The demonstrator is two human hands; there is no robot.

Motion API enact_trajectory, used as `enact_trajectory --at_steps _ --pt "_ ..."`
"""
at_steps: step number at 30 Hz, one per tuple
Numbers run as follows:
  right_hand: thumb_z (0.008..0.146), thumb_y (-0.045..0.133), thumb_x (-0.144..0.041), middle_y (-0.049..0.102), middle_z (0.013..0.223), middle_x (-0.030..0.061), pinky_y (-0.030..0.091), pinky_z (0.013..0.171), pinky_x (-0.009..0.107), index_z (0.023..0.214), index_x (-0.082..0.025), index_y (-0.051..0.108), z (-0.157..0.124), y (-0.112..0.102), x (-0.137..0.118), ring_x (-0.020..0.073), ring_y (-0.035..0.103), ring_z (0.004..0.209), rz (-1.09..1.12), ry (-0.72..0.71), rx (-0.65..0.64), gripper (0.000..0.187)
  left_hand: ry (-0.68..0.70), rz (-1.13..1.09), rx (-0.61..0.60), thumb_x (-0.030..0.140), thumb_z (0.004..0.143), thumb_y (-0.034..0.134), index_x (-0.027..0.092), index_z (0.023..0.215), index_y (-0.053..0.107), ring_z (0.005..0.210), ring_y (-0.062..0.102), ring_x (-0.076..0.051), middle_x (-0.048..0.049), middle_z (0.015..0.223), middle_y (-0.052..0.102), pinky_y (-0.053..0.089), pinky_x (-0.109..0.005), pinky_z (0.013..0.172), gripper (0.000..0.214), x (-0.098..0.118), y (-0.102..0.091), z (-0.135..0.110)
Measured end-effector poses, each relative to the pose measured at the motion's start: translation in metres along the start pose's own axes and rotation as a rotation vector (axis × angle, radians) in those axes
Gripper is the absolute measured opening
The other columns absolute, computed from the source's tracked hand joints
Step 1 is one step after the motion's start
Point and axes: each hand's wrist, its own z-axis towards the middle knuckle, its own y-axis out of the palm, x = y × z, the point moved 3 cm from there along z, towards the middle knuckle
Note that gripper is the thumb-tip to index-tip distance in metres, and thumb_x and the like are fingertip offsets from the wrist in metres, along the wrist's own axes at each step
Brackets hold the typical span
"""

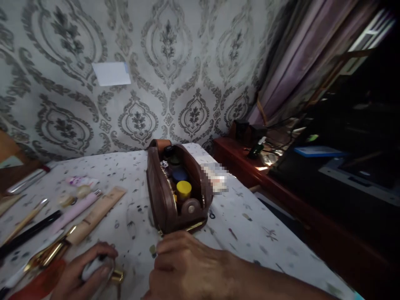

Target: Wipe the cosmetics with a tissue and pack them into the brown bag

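Left hand (90,271) has fingers and thumb wrapped round a pale rounded container (97,266), gold piece (117,276) at its end facing the right hand (184,264). Blurry, I can't identify it. I'd guess light, stiff, smooth enough to slip, maybe fragile; best held round the fat body, not the gold end. It sits within the left grip, low in view, apart from the brown bag (161,204). Right hand is curled just in front of that bag; fingertips hidden, so I can't tell if it's gripping anything. Bag stands unzipped, yellow-topped container (183,189) inside; sides look pliable, I'd hold those.
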Motion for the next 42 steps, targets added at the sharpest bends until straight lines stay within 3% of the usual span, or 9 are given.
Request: enact_trajectory --at_steps 3,9,15,22,31,34,37,40,42 --pt "0.092 0.063 -0.037 0.061 0.062 -0.0029 0.042 0.068 0.025 0.071 -0.018 0.061 0.014 0.026 -0.006 0.0126 0.054 0.064 0.101 -0.015 -0.010 0.028 0.006 -0.015 0.015 0.054 0.082 0.058 0.022 0.078 0.071 0.075 0.066 -0.022 -0.0041 0.077 0.072 0.053 -0.026 0.069 0.035 0.013 -0.001 0.001" --pt "0.087 0.064 -0.022 0.064 0.064 -0.0001 0.044 0.067 0.024 0.065 -0.017 0.060 0.039 0.065 -0.012 0.0133 0.060 0.064 0.385 0.094 0.117 0.023 -0.014 -0.162 0.148 0.055 0.084 0.053 0.019 0.066 0.059 0.062 0.054 -0.016 -0.0005 0.061 0.057 0.044 -0.025 0.058 0.040 0.034 -0.005 -0.002" --pt "0.083 0.058 -0.032 0.047 0.053 -0.0035 0.035 0.056 0.025 0.054 -0.019 0.046 0.056 0.096 -0.020 0.0119 0.045 0.053 0.753 0.264 0.217 0.034 0.029 -0.197 0.231 0.053 0.085 0.050 0.019 0.066 0.056 0.063 0.050 -0.016 0.0006 0.062 0.052 0.040 -0.026 0.062 0.039 0.026 -0.017 -0.002" --pt "0.081 0.055 -0.049 0.038 0.051 -0.0041 0.030 0.053 0.025 0.053 -0.020 0.040 0.058 0.117 -0.023 0.0110 0.035 0.053 0.990 0.469 0.053 0.043 0.066 -0.186 0.313 0.051 0.088 0.043 0.020 0.065 0.052 0.062 0.045 -0.015 0.0017 0.060 0.044 0.036 -0.027 0.060 0.040 0.016 -0.026 0.002" --pt "0.080 0.055 -0.063 0.042 0.050 -0.0028 0.031 0.053 0.026 0.055 -0.021 0.040 0.059 0.123 -0.020 0.0115 0.037 0.049 1.045 0.468 0.042 0.051 0.037 0.042 0.403 0.041 0.085 0.049 0.019 0.075 0.057 0.071 0.056 -0.016 0.0010 0.072 0.060 0.044 -0.025 0.068 0.026 0.015 -0.039 0.004" --pt "0.080 0.056 -0.065 0.044 0.050 -0.0027 0.031 0.053 0.025 0.056 -0.020 0.042 0.059 0.122 -0.020 0.0111 0.038 0.050 1.060 0.483 0.035 0.053 -0.039 0.210 0.447 0.039 0.089 0.047 0.020 0.084 0.062 0.075 0.060 -0.018 0.0003 0.075 0.064 0.046 -0.026 0.070 0.025 0.002 -0.065 0.008" --pt "0.079 0.056 -0.069 0.044 0.049 -0.0028 0.030 0.051 0.024 0.054 -0.020 0.043 0.058 0.123 -0.018 0.0104 0.039 0.049 1.075 0.485 0.035 0.056 -0.183 0.433 0.537 0.035 0.091 0.046 0.020 0.095 0.064 0.092 0.063 -0.023 -0.0056 0.092 0.069 0.046 -0.031 0.083 0.023 -0.020 -0.112 0.011" --pt "0.080 0.056 -0.068 0.048 0.050 -0.0016 0.031 0.052 0.024 0.056 -0.019 0.047 0.057 0.124 -0.017 0.0106 0.040 0.050 1.072 0.479 0.036 0.055 -0.383 0.637 0.641 0.026 0.093 0.039 0.018 0.108 0.063 0.111 0.058 -0.031 -0.0158 0.120 0.062 0.045 -0.041 0.092 0.029 -0.048 -0.161 0.009" --pt "0.082 0.057 -0.060 0.052 0.054 -0.0006 0.033 0.054 0.024 0.059 -0.017 0.053 0.058 0.124 -0.018 0.0114 0.043 0.053 1.066 0.475 0.041 0.049 -0.502 0.734 0.661 0.026 0.093 0.038 0.014 0.112 0.062 0.120 0.053 -0.037 -0.0216 0.126 0.057 0.045 -0.047 0.092 0.032 -0.065 -0.183 0.005"
